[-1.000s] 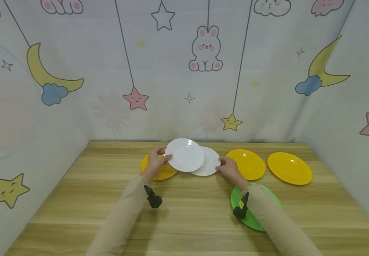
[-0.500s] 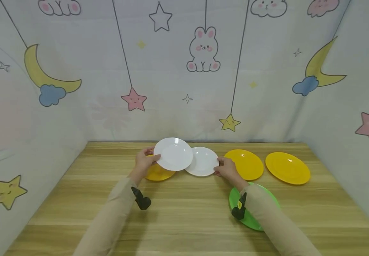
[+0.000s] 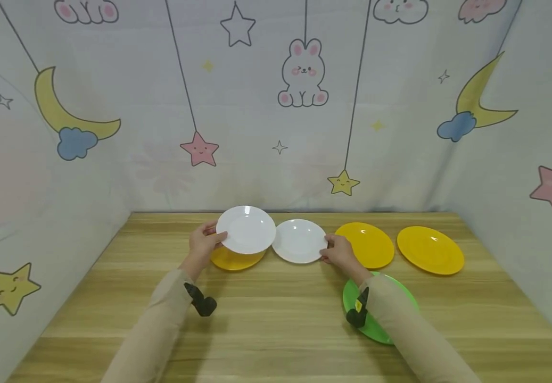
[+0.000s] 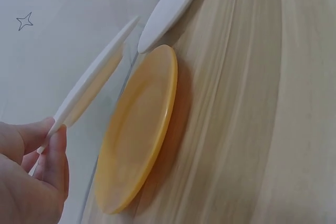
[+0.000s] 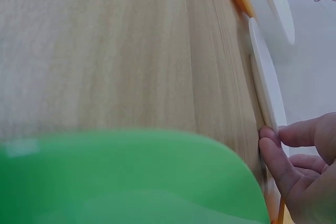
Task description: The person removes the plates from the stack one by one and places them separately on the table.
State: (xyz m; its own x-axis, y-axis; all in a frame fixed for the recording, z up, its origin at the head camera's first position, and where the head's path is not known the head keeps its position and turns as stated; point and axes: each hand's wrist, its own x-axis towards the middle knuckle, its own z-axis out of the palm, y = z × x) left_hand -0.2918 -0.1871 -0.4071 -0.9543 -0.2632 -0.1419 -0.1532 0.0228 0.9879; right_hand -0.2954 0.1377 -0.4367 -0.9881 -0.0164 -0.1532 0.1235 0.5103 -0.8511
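My left hand [image 3: 204, 243] pinches the left rim of a white plate [image 3: 246, 230], thumb on top and fingers beneath. The left wrist view shows this white plate [image 4: 94, 74] raised and tilted above a yellow plate [image 4: 139, 129] that lies on the table. In the head view it covers much of that yellow plate [image 3: 237, 260]. My right hand [image 3: 340, 252] pinches the right rim of a second white plate [image 3: 299, 241]. In the right wrist view that second white plate [image 5: 268, 74] sits low, close to the tabletop; whether it touches cannot be told.
Two more yellow plates, a nearer one [image 3: 371, 246] and a farther one [image 3: 430, 250], lie on the right of the wooden table [image 3: 266, 324]. Under my right forearm is a green plate [image 3: 376, 330]. A patterned curtain [image 3: 252, 106] rises behind the table.
My left hand has carried its white plate leftward, over the yellow plate and off the second white plate, which it overlapped before. My right hand has stayed nearly still at the second plate's rim.
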